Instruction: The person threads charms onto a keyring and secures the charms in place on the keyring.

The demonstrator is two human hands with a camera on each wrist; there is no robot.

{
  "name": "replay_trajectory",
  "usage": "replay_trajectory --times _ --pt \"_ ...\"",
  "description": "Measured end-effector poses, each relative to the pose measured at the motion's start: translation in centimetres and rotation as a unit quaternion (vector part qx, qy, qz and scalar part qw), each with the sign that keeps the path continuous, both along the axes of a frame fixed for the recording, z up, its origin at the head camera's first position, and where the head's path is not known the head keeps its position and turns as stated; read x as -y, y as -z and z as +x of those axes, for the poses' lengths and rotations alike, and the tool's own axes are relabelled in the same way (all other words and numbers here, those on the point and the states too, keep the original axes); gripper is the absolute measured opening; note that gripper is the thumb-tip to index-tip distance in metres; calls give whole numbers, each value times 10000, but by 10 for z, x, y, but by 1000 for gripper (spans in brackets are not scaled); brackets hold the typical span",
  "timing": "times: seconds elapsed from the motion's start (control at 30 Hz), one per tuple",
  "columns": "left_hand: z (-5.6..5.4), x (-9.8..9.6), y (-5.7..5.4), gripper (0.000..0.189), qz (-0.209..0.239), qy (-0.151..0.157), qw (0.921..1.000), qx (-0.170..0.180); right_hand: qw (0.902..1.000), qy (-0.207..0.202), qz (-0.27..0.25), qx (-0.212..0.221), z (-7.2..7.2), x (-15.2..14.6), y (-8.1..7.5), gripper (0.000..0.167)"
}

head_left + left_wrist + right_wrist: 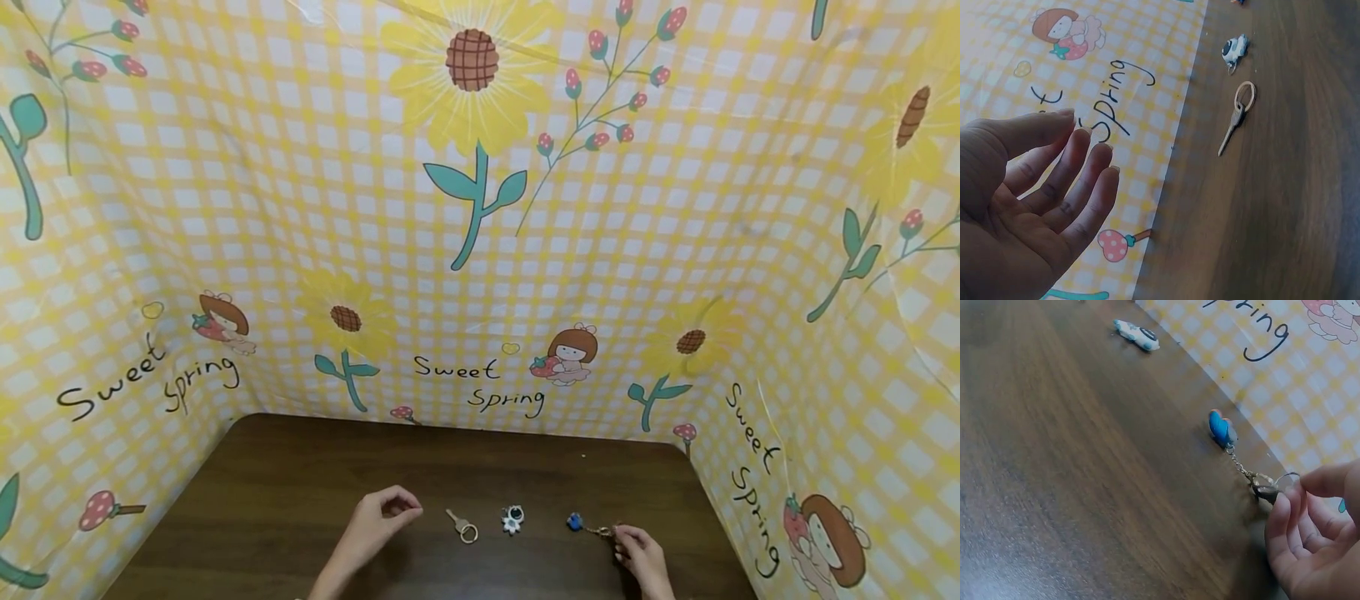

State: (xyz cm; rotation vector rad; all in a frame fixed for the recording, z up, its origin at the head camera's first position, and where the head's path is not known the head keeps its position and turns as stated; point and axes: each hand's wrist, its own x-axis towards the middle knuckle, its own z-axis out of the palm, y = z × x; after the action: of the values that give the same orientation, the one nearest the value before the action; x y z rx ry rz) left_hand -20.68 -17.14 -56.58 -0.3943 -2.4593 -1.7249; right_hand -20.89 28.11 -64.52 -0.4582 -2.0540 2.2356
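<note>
My right hand (642, 557) pinches the metal ring and clasp end of a keychain with a short chain. Its blue figure charm (1219, 429) rests on the brown table, out to the left of the fingers. The left hand (371, 523) hovers on the left, fingers loosely curved and thumb near the fingertips, holding nothing. Closest to it lies a key (459, 522) on a split ring (1245, 94). Between the key and the keychain sits a small white astronaut charm (512, 521) with a dark visor.
The dark wooden table (360, 454) has rounded back corners. A yellow checked cloth (420, 300) with sunflowers and lettering hangs behind it and along both sides.
</note>
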Motion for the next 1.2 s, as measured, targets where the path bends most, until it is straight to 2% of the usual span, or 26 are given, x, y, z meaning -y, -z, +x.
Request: replay_trajectory --times 0.2,0.47,0.7,0.97,1.07,1.13,1.2 --pt "-1 6 7 7 -60 -148 9995 290 9997 99 216 -54 -1 0 -4 14" --pt "-6 2 24 8 -25 -126 9989 445 9965 -58 827 -96 -14 28 -15 31" --pt "-14 -6 27 7 -35 -131 9993 354 9945 -329 971 -232 -28 57 -17 29" --pt "-18 -22 32 12 -143 -151 9996 178 9864 -612 1385 -633 -33 86 -21 21" --pt "-20 -28 37 13 -176 -95 9998 10 9787 -653 1654 -1027 -36 96 -19 15" --pt "-21 -33 39 14 -162 -25 9998 -98 9687 -715 1949 -1363 -37 103 -18 15" --pt "-21 -38 43 15 -148 31 9996 -223 9537 -787 2351 -1704 -37 108 -16 17"
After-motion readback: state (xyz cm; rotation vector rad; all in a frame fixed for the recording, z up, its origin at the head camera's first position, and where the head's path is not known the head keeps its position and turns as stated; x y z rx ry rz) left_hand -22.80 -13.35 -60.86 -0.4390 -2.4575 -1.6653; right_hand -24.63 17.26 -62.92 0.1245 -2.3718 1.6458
